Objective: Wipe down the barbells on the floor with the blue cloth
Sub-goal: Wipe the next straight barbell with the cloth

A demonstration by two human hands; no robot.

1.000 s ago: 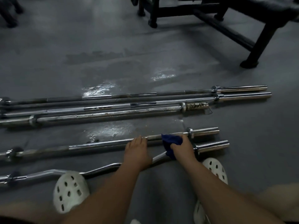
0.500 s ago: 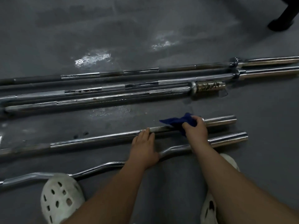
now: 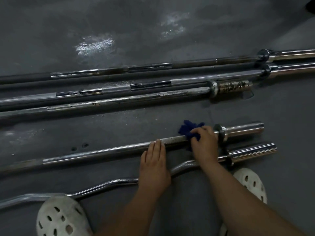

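Item, short bar (image 3: 102, 154): my right hand (image 3: 204, 143) is bunching the cloth (image 3: 188, 129) round its shaft, just left of the collar (image 3: 220, 132), which the cloth was covering half a second ago. My left hand (image 3: 153, 160) is lying flat, fingers straight, pinning the shaft. Wiping is probably heading left. The curl bar (image 3: 252, 151) and far bars (image 3: 119, 99) are waiting.

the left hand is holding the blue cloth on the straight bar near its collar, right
No, it is the right hand that holds the blue cloth on the straight bar near its collar, as the head view shows.
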